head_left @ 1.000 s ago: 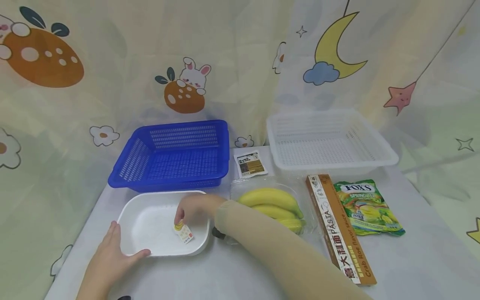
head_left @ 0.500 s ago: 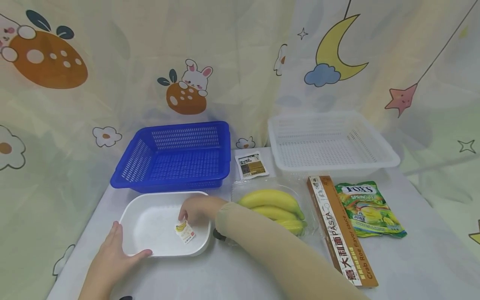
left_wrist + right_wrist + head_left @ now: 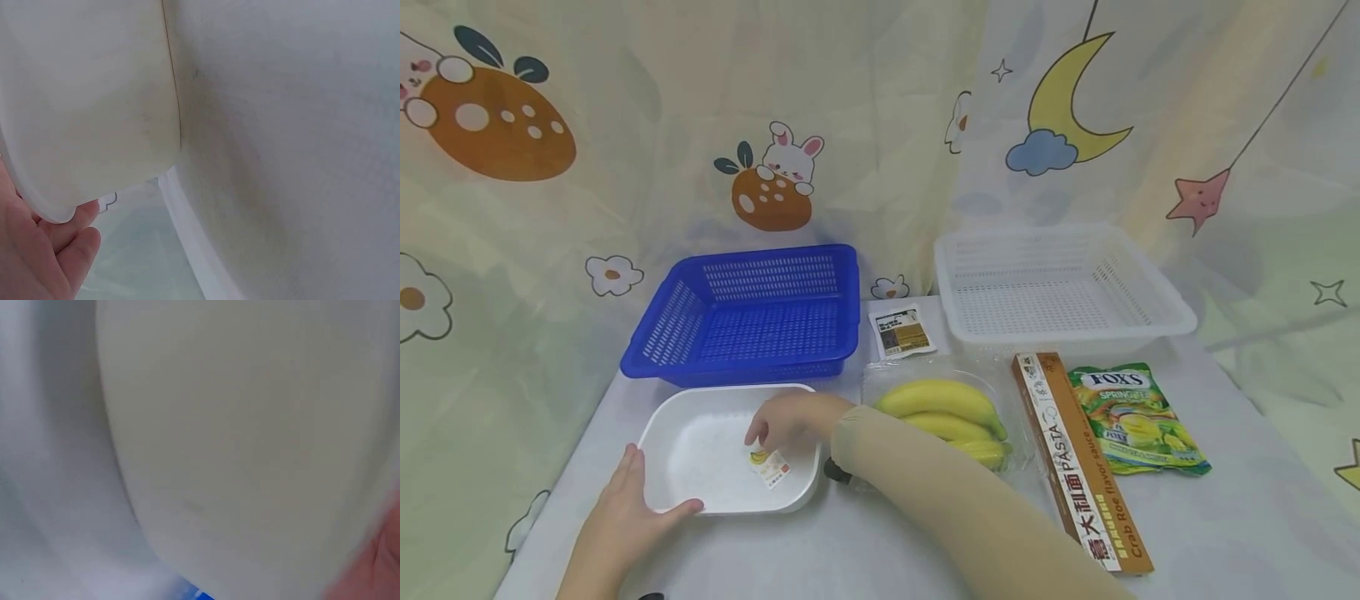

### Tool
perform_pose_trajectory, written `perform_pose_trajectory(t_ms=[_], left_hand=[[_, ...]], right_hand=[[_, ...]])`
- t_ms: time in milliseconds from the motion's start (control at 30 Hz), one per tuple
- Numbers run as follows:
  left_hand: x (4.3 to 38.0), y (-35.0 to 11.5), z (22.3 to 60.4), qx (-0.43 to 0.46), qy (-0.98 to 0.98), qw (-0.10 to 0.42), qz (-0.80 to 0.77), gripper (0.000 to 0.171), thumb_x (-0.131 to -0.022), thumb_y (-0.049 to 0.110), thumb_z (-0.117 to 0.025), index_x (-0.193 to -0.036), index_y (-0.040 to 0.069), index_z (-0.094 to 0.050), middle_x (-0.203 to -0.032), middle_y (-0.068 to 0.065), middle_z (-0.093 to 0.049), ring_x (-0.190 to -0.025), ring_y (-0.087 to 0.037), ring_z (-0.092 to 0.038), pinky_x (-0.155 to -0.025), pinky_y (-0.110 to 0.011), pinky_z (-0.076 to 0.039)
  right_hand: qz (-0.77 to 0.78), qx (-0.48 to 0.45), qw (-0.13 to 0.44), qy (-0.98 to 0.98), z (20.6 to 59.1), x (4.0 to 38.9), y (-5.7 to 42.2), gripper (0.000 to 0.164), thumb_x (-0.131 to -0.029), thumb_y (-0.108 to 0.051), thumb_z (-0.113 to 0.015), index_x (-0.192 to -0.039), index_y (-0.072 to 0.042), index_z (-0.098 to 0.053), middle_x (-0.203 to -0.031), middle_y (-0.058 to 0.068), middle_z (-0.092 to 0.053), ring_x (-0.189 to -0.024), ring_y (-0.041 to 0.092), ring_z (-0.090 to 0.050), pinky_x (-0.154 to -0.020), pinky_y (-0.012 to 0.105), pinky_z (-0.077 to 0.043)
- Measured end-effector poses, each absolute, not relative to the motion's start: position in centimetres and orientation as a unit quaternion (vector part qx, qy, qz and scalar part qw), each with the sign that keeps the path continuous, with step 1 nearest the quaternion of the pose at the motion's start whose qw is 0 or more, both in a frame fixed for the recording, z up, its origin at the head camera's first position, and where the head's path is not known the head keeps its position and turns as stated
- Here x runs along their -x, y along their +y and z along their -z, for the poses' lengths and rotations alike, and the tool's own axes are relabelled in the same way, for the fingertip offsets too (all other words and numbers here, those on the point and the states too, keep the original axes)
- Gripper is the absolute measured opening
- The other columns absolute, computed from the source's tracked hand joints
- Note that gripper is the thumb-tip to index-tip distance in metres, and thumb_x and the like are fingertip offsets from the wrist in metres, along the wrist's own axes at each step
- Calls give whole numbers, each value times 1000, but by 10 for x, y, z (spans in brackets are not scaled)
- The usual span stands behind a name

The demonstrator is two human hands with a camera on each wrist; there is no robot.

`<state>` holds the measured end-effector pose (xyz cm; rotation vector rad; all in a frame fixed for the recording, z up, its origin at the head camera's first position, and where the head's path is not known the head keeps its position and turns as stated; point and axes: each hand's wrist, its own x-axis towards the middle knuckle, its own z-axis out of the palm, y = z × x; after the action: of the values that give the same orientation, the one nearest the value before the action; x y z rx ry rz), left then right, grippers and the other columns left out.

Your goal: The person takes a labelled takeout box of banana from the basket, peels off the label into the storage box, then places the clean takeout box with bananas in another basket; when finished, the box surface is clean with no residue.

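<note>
A white plastic tub (image 3: 700,467) stands at the front left of the table. My left hand (image 3: 625,508) holds its near left corner, thumb along the front side and fingers along the left side. In the left wrist view, some fingers (image 3: 69,234) bend below the rim. My right hand (image 3: 786,421) reaches down inside the tub and pinches the upper end of a small white packet (image 3: 772,471) printed with yellow bananas and a red mark. The hand hides that end. The right wrist view shows mostly the tub's blurred outer wall (image 3: 237,425).
Behind stand a blue basket (image 3: 760,325) and a white basket (image 3: 1037,304), with a brown-and-white sachet (image 3: 901,332) between them. Clear-wrapped bananas (image 3: 943,396), a pasta box (image 3: 1078,467) and a green FOX'S bag (image 3: 1138,421) lie right. The right sleeve (image 3: 955,508) crosses before the bananas.
My right hand's fingertips shift slightly right, then back left, at the packet's upper end, baring more of its banana print than at first. My left hand stays on the tub.
</note>
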<state>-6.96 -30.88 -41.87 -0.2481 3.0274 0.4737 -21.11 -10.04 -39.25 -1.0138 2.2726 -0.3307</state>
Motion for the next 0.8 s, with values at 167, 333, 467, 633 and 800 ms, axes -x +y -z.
perform_pose_trajectory(t_ms=[167, 333, 467, 633, 800], left_hand=[[70, -306, 419, 80, 985, 38, -151, 124, -69, 65, -62, -137, -17, 0, -142, -38, -2, -125, -57, -19, -97, -67, -22], [71, -305, 420, 74, 984, 35, -158, 123, -70, 64, -62, -138, -16, 3, -142, -38, -1, -125, -57, -17, -96, -68, -21], [70, -308, 420, 70, 985, 16, -158, 122, -71, 62, -63, -138, -15, 3, -143, -38, -1, -126, -56, -17, -93, -69, -23], [69, -312, 420, 78, 986, 21, -149, 123, -71, 65, -61, -137, -16, 3, -143, -37, 2, -126, -56, -16, -92, -70, -23], [70, -311, 421, 71, 986, 34, -145, 122, -71, 65, -60, -136, -18, 1, -142, -37, 3, -126, -56, -15, -93, -69, -22]], right_hand=[[158, 396, 322, 845, 381, 208, -96, 37, -84, -23, -63, -121, -28, -59, -106, -12, -64, -98, 0, -54, -84, 16, -43], [190, 423, 314, 828, 366, 207, -91, 38, -85, -23, -62, -123, -24, -58, -105, -11, -63, -99, 0, -55, -86, 14, -43], [227, 442, 297, 815, 349, 206, -88, 36, -87, -25, -60, -124, -25, -57, -105, -12, -62, -100, -1, -53, -84, 12, -41], [272, 419, 266, 824, 330, 207, -73, 35, -89, -34, -56, -123, -29, -56, -106, -14, -59, -100, -1, -52, -81, 11, -43], [337, 370, 229, 835, 320, 215, -36, 36, -90, -35, -54, -124, -25, -56, -119, -9, -59, -109, 3, -52, -91, 17, -43]])
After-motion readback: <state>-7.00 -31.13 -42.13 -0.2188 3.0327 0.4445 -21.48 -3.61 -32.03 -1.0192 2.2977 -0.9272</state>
